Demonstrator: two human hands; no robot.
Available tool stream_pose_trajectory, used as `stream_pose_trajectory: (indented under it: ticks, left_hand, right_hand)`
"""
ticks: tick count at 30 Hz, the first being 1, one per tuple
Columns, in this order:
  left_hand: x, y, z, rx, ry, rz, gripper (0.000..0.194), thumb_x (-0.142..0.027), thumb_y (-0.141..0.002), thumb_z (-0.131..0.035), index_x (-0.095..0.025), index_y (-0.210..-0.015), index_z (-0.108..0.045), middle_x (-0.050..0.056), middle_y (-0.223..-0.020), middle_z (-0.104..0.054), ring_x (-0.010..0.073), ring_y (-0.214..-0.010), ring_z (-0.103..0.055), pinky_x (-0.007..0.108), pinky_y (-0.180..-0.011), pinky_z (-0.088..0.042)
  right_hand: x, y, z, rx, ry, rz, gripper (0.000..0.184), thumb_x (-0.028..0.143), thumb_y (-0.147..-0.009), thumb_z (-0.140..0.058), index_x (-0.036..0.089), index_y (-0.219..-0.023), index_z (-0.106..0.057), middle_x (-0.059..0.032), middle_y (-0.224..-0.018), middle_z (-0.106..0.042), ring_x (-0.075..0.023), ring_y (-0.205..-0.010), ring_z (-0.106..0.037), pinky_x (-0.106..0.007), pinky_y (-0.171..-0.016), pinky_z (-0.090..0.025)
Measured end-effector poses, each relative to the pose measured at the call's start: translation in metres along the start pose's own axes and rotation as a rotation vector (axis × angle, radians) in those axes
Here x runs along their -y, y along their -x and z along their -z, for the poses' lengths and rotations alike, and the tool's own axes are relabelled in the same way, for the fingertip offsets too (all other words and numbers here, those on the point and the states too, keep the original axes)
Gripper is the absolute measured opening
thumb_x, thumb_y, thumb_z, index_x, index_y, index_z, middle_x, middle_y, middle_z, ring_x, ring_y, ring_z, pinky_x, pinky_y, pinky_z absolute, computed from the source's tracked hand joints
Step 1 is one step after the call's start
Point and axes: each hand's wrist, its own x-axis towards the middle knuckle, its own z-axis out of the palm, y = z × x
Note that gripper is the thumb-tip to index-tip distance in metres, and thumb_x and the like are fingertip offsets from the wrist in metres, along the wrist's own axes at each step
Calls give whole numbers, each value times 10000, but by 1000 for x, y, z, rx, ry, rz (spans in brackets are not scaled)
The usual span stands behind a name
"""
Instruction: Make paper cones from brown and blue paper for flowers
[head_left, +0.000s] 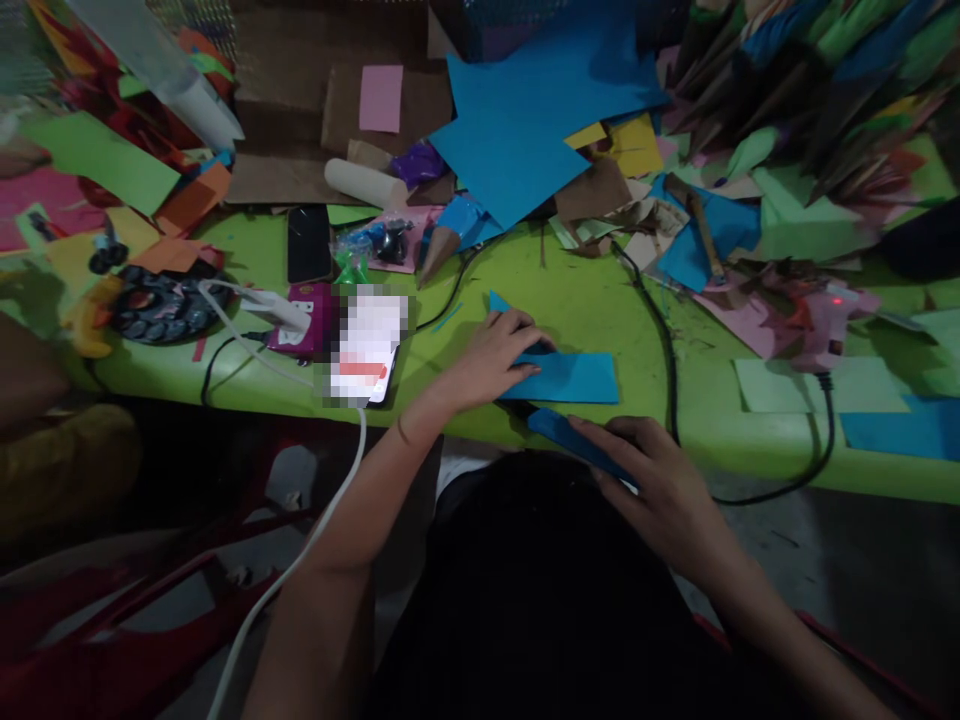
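Note:
A strip of blue paper lies at the front edge of the green table. My left hand holds it there, thumb and curved fingers on its left part. A pointed blue corner shows just beyond those fingers. Lower and to the right, my right hand is closed around a long, narrow blue object. That object slants up and left toward the paper's near edge, over my lap. Its kind is not clear from here, and my fingers cover its near end.
Left of my hands is a lit phone with a white cable, beside a purple power box. A pink glue gun and its black cord lie right. A large blue sheet and paper scraps fill the back.

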Motion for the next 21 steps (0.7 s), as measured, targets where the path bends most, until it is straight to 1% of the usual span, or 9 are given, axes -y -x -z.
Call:
stream_pose_trajectory:
  ticks: [4,7,10,13,15,17,18,19,21]
  left_hand:
    - [0,-1,0,13,-4,18,282,-254,-939,-619,-231,-1221,-614,83,-1258,-555,260,-1197,-518,433,-1049,-422]
    - [0,0,1,12,-3,19,280,-253,-937,-625,-227,-1216,-615,86,-1253,-557,261,-1194,-521,426,-1041,-424]
    - [0,2,2,-10,5,2,275,-271,-946,-616,-226,-1216,-615,88,-1243,-568,259,-1180,-537,420,-1013,-447]
    - [1,2,3,-26,16,-19,298,-315,-964,-596,-234,-1251,-602,80,-1227,-593,249,-1147,-566,407,-987,-471]
    - [1,0,4,-31,-9,-15,342,-337,-959,-609,-228,-1283,-597,83,-1223,-610,252,-1149,-570,401,-1001,-468]
    - [0,-4,6,-34,-80,9,389,-353,-929,-654,-217,-1291,-612,96,-1234,-619,279,-1185,-556,418,-1027,-454]
    - [0,-5,7,-35,-122,22,412,-354,-911,-678,-217,-1295,-619,102,-1251,-620,295,-1212,-543,433,-1037,-445]
    - [-1,-7,9,-33,-159,31,438,-356,-892,-700,-219,-1300,-622,107,-1277,-617,309,-1240,-528,448,-1044,-437]
    - [-1,-8,12,-15,-209,25,495,-354,-869,-723,-230,-1333,-605,105,-1350,-600,320,-1304,-495,472,-1065,-414]
  right_hand:
    - [1,-1,-1,12,-36,1,489,189,-962,-517,301,-1434,-578,-110,-1092,-621,-256,-984,-646,-417,-826,-581]
    - [3,2,2,79,-100,-6,465,199,-969,-510,319,-1410,-599,-101,-1088,-626,-251,-1003,-658,-412,-838,-585]
    - [-1,4,16,145,-148,-42,473,221,-972,-507,356,-1418,-591,-92,-1104,-618,-247,-1023,-663,-394,-831,-587]
    - [-10,-1,41,113,-154,-89,442,291,-966,-542,385,-1392,-614,-81,-1105,-612,-247,-1002,-663,-383,-819,-580]
    - [-18,-15,58,21,-122,-84,410,340,-953,-571,369,-1355,-649,-82,-1082,-610,-254,-969,-655,-395,-824,-567]
    - [-28,-39,71,-53,-59,-68,417,352,-952,-563,342,-1359,-651,-94,-1084,-606,-271,-983,-637,-418,-845,-547]
    - [-33,-55,74,-86,-27,-47,433,354,-941,-563,324,-1365,-649,-98,-1072,-608,-283,-986,-629,-428,-846,-539]
    - [-39,-74,74,-86,4,-50,456,354,-933,-565,310,-1381,-638,-101,-1080,-613,-298,-1011,-620,-444,-867,-528]
    - [-51,-117,70,-99,50,-32,481,336,-893,-586,261,-1363,-652,-111,-1091,-632,-336,-1067,-602,-484,-913,-502]
